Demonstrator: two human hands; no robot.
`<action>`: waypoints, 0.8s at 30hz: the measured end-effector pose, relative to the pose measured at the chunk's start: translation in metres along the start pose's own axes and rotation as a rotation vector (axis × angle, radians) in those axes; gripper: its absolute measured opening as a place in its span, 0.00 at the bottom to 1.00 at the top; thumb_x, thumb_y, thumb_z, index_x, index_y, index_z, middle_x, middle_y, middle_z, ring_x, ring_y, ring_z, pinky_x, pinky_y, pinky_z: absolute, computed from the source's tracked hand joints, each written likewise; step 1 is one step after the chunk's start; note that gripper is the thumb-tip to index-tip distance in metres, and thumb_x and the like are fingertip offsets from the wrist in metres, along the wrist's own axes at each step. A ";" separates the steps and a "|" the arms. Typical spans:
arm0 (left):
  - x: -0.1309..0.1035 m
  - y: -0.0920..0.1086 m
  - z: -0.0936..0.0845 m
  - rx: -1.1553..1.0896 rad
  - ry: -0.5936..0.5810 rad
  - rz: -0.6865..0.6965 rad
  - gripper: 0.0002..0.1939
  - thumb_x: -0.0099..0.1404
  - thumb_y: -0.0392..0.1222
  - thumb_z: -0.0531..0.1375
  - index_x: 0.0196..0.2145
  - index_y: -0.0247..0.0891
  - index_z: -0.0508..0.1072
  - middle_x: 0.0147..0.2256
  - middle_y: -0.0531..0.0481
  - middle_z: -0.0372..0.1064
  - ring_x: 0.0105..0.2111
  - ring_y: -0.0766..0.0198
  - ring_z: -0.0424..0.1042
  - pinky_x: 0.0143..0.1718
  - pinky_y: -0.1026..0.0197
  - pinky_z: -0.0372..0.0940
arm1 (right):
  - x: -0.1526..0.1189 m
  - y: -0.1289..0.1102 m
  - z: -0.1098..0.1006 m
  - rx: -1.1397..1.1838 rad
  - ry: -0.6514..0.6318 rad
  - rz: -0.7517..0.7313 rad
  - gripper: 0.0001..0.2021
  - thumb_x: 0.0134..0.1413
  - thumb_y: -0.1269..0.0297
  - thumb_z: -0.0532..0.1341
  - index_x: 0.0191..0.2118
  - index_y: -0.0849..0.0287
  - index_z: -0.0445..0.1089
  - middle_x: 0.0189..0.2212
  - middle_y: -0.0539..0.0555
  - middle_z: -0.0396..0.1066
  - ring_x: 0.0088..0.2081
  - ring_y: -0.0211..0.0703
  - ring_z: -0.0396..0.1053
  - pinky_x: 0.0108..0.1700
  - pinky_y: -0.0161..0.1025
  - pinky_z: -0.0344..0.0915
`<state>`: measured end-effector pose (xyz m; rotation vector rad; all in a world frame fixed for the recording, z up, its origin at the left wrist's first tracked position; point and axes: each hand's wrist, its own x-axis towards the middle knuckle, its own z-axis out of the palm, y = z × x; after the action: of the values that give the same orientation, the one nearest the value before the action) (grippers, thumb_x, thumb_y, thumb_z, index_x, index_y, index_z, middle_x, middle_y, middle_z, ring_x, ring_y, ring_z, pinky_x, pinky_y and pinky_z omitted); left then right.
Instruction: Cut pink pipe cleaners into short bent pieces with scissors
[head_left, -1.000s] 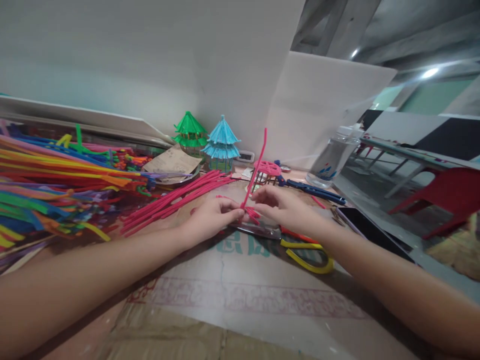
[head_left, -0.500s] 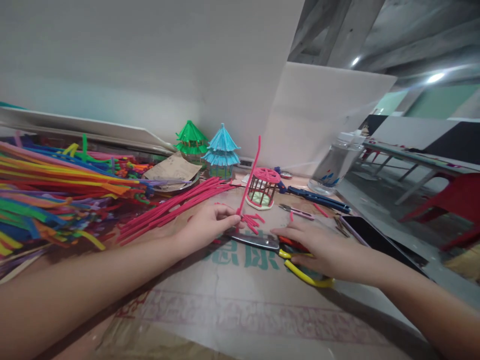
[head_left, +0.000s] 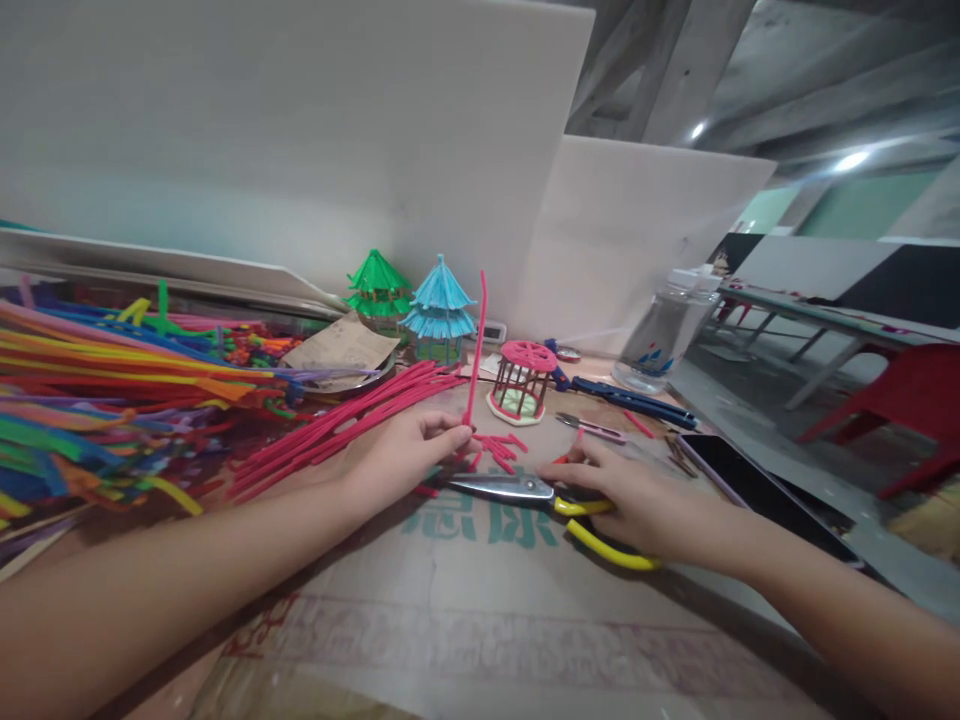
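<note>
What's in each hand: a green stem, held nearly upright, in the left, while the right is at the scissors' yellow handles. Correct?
Not quite: the stem in the left hand is pink, not green, as the head view shows. The right hand is indeed at the yellow handles of the scissors.

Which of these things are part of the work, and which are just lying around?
Seemingly in use: pink stem in the left hand; scissors, touched by the right hand; cut pink pieces; pink bundle.
Seemingly just lying about: phone; clear bottle.
</note>
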<state>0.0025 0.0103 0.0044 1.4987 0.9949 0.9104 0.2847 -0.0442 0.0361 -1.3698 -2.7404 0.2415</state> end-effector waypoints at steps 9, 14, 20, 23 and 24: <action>0.003 -0.004 -0.006 -0.028 -0.023 -0.025 0.16 0.63 0.52 0.62 0.37 0.34 0.73 0.35 0.46 0.78 0.33 0.60 0.77 0.31 0.63 0.66 | -0.001 0.020 -0.009 0.192 0.025 0.107 0.21 0.54 0.61 0.61 0.55 0.52 0.68 0.48 0.57 0.73 0.45 0.51 0.71 0.45 0.44 0.67; 0.000 -0.003 -0.002 -0.015 -0.031 0.043 0.13 0.63 0.48 0.62 0.35 0.34 0.75 0.34 0.45 0.79 0.35 0.60 0.77 0.39 0.61 0.68 | 0.001 0.025 -0.016 0.163 0.029 0.182 0.20 0.56 0.47 0.60 0.46 0.57 0.69 0.39 0.56 0.72 0.39 0.50 0.69 0.40 0.43 0.65; -0.006 0.002 0.002 0.013 -0.088 0.053 0.12 0.63 0.47 0.61 0.35 0.33 0.76 0.36 0.42 0.79 0.36 0.58 0.78 0.40 0.59 0.68 | 0.001 0.032 -0.017 0.207 0.006 0.183 0.25 0.56 0.48 0.59 0.54 0.56 0.64 0.49 0.58 0.69 0.48 0.54 0.68 0.48 0.46 0.64; -0.005 0.000 0.000 -0.049 -0.151 -0.005 0.12 0.63 0.46 0.61 0.35 0.33 0.76 0.37 0.42 0.79 0.37 0.58 0.78 0.41 0.58 0.68 | 0.002 0.027 -0.016 0.203 -0.039 0.176 0.24 0.53 0.50 0.61 0.54 0.55 0.66 0.49 0.57 0.70 0.49 0.55 0.68 0.49 0.46 0.64; -0.004 -0.001 -0.001 -0.074 -0.173 -0.016 0.12 0.63 0.46 0.62 0.35 0.34 0.76 0.37 0.42 0.79 0.38 0.58 0.78 0.42 0.58 0.68 | 0.002 0.026 -0.015 0.196 -0.034 0.178 0.24 0.53 0.50 0.62 0.53 0.55 0.67 0.48 0.57 0.71 0.48 0.55 0.68 0.49 0.46 0.64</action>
<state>0.0003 0.0074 0.0032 1.4784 0.8376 0.7838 0.3057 -0.0252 0.0465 -1.5660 -2.5397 0.5328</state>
